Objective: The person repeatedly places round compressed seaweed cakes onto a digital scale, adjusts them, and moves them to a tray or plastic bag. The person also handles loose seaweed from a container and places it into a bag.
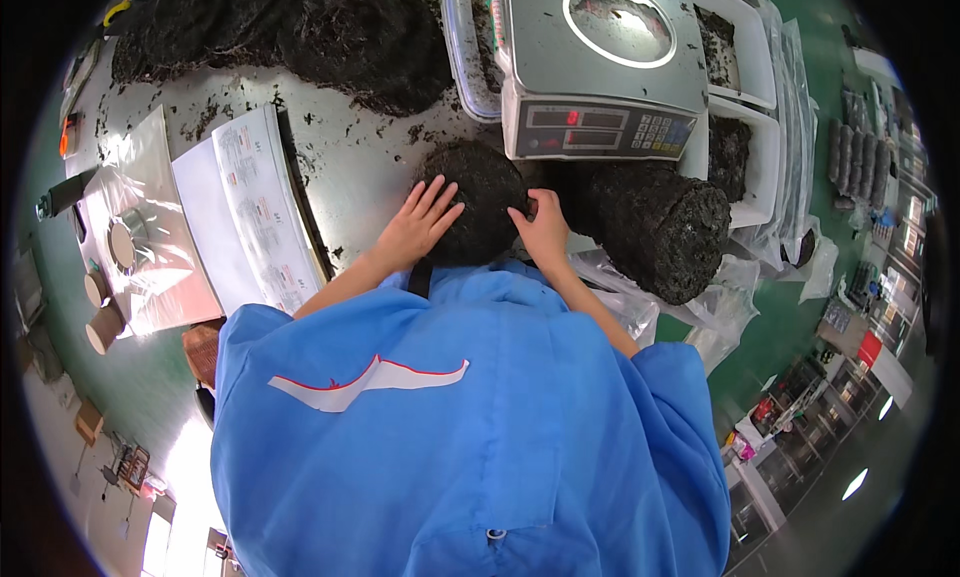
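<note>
A round, flat dark disc of dried seaweed (480, 190), probably laver, lies on the metal table (352, 157) close to my body. My left hand (421, 220) rests flat on its left side with the fingers spread. At the disc's right edge, the thumb and index finger of my right hand (545, 223) pinch the rim. Right of that hand lies a thick roll-shaped stack of the same dark discs (667, 228). A digital weighing scale (600, 74) stands just beyond the disc, its display lit.
Long stacks of dark discs (360, 44) lie at the back left. White plastic bins (757, 157) stand right of the scale, beside clear plastic bags (795, 126). Printed label sheets (255, 202) and a plastic-covered sheet stack (150, 232) lie left. Dark crumbs are scattered about the table.
</note>
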The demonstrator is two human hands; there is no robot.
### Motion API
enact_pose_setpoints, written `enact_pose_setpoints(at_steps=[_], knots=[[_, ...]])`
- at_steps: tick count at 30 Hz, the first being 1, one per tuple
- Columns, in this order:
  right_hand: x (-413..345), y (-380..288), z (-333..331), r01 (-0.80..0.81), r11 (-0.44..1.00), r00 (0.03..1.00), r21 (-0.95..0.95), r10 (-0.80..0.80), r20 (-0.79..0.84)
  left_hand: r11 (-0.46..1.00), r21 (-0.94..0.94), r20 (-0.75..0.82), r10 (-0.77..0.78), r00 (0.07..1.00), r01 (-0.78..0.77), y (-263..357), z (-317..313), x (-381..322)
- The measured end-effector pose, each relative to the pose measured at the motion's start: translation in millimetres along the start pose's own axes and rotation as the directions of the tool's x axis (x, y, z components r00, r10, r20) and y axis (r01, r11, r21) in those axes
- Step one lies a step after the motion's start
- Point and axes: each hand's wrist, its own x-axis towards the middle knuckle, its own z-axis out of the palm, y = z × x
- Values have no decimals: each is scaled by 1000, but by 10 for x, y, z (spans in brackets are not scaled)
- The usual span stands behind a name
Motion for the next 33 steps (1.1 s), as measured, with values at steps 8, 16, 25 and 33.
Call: enact_pose_setpoints(at_steps=[8,16,25,33], knots=[[229,-127,-468,-487,396,873,778,251,418,824,-558,12,122,992,-95,-216,-780,203],[-623,-400,-1839,126,770,987,625,-34,-158,476,-837,-91,-608,789,270,-249,-1348,762],[-761,1249,-2561,-205,938,850,280,312,-424,472,-842,-306,-817,489,262,-629,-1310,2513],[-733,891,-2675,-41,946,739,322,246,-627,712,-529,-266,378,887,-462,933,-1395,2470]])
